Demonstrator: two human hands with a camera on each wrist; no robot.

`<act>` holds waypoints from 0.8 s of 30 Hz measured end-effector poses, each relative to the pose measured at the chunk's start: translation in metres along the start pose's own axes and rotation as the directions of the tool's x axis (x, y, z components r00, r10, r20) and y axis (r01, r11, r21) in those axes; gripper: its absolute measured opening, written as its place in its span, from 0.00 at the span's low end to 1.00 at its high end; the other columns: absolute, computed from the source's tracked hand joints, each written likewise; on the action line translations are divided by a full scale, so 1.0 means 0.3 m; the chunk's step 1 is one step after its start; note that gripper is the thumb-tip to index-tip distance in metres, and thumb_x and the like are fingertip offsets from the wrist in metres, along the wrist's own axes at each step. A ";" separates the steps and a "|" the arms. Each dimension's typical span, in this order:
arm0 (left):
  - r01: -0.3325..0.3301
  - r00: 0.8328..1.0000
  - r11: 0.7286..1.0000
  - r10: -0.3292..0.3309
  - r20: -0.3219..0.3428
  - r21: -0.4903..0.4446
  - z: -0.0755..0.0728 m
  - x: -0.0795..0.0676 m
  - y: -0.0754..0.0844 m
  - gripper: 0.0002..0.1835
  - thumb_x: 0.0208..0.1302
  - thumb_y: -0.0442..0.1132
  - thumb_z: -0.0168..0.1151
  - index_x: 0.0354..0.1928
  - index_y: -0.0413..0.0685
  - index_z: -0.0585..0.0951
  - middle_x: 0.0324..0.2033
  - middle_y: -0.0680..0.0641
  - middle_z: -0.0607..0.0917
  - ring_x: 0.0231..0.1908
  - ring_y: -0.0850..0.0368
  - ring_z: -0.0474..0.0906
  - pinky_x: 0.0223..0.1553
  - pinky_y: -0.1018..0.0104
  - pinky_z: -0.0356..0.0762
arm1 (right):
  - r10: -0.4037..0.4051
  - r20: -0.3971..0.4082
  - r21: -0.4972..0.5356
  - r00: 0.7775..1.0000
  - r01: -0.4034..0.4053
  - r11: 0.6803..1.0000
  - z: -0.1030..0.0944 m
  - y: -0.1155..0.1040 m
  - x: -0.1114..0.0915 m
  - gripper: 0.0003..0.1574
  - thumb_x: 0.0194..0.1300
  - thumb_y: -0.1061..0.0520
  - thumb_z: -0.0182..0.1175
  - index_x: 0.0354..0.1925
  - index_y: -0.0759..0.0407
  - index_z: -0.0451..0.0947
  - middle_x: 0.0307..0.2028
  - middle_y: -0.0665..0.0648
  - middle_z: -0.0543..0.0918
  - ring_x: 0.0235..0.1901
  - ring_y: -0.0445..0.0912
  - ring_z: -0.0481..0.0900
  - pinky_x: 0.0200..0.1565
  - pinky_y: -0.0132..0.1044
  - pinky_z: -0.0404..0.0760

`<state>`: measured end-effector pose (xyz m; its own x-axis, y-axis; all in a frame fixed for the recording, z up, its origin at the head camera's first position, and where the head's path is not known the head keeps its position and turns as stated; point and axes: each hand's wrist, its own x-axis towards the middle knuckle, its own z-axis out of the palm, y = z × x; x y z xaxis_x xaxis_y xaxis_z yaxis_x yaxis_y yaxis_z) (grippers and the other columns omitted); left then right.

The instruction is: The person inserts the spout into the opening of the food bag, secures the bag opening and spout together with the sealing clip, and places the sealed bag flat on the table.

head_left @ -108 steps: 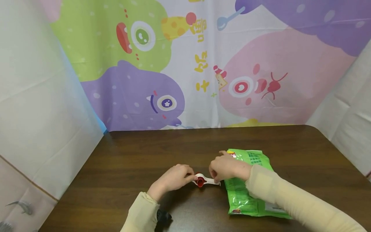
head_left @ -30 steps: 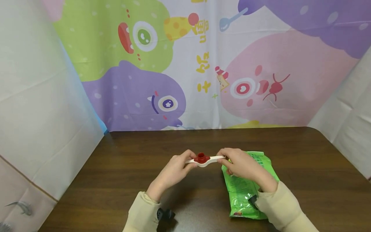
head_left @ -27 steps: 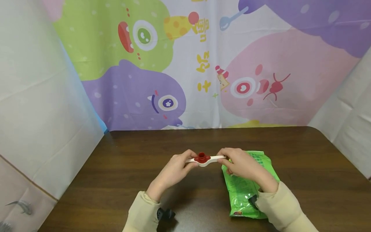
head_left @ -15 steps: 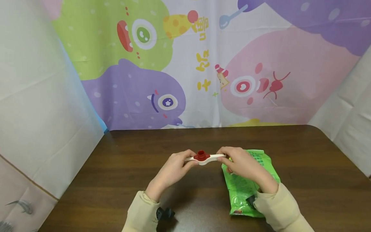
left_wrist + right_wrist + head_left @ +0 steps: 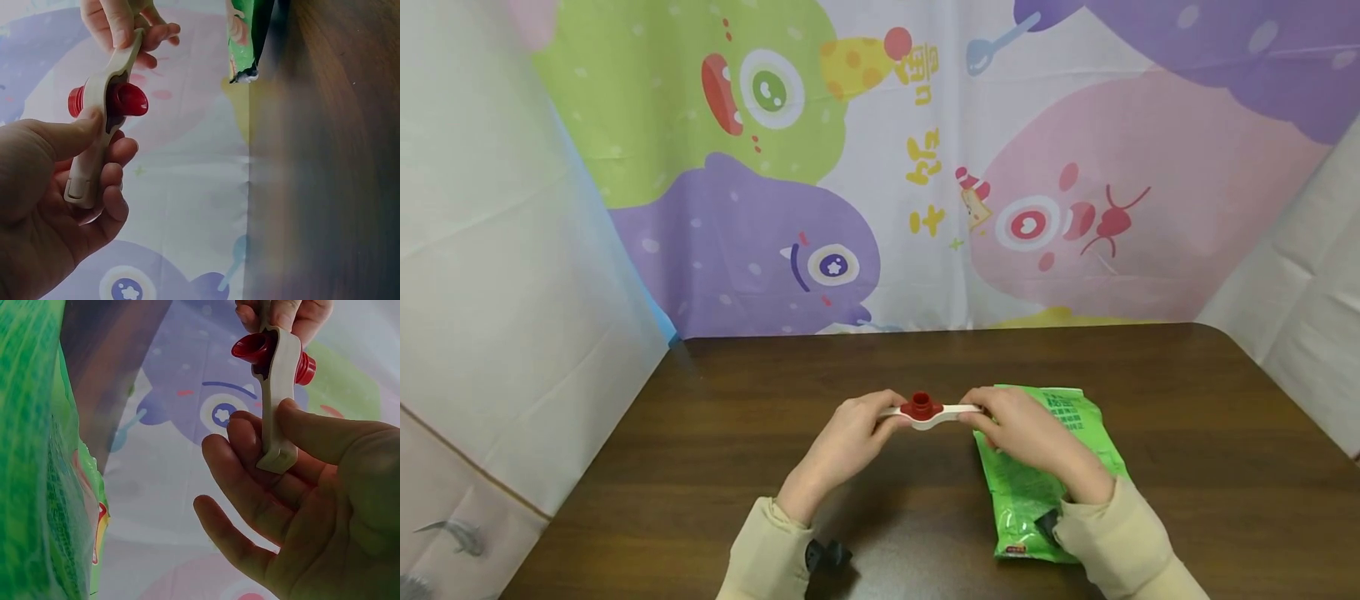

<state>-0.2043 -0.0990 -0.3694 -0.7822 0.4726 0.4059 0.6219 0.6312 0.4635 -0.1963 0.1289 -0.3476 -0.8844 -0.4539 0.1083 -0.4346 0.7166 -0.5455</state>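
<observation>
Held up above the table is a white bag clip (image 5: 927, 423) with a red pour spout (image 5: 921, 406) at its middle. My left hand (image 5: 846, 437) pinches its left end between thumb and curled fingers. At the other end, my right hand (image 5: 1026, 429) pinches the clip, two of its fingers standing away from it in the right wrist view. The spout's slanted mouth (image 5: 132, 100) and its threaded neck (image 5: 75, 101) stick out on opposite sides of the clip. A green printed bag (image 5: 1022, 508) lies flat on the table, partly hidden under my right hand and forearm.
The dark wood table (image 5: 760, 400) ends at a cartoon-printed cloth (image 5: 925, 275) behind. Pale cloth walls stand at left (image 5: 527, 250) and right (image 5: 1307, 275). A black camera mount (image 5: 827, 557) sits by my left wrist.
Several seconds ago the clip was low at the table; both hands have since raised it and turned the spout upward. Over the last second the grip stays the same, with only slight shifts.
</observation>
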 end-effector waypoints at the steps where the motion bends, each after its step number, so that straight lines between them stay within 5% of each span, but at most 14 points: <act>1: 0.003 1.000 1.000 -0.003 0.000 0.001 0.001 0.000 0.000 0.08 0.54 0.49 0.55 0.34 0.57 0.76 0.29 0.62 0.77 0.25 0.70 0.69 0.28 0.75 0.68 | -0.002 -0.001 -0.005 1.000 0.002 1.000 0.000 0.000 -0.001 0.07 0.59 0.48 0.51 0.33 0.47 0.73 0.14 0.48 0.71 0.11 0.38 0.65 0.17 0.32 0.66; 24: -0.012 0.998 0.997 0.016 -0.060 0.070 0.017 0.006 0.002 0.12 0.50 0.50 0.56 0.35 0.54 0.80 0.30 0.59 0.81 0.28 0.70 0.74 0.28 0.75 0.71 | -0.061 -0.076 -0.082 0.995 0.055 0.995 -0.002 -0.001 -0.010 0.05 0.58 0.50 0.52 0.29 0.46 0.74 0.10 0.45 0.69 0.09 0.35 0.64 0.15 0.29 0.64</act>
<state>-0.2057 -0.0947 -0.3724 -0.7682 0.4450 0.4602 0.6273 0.6667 0.4026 -0.1936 0.1304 -0.3471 -0.8667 -0.4549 0.2044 -0.4946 0.7316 -0.4692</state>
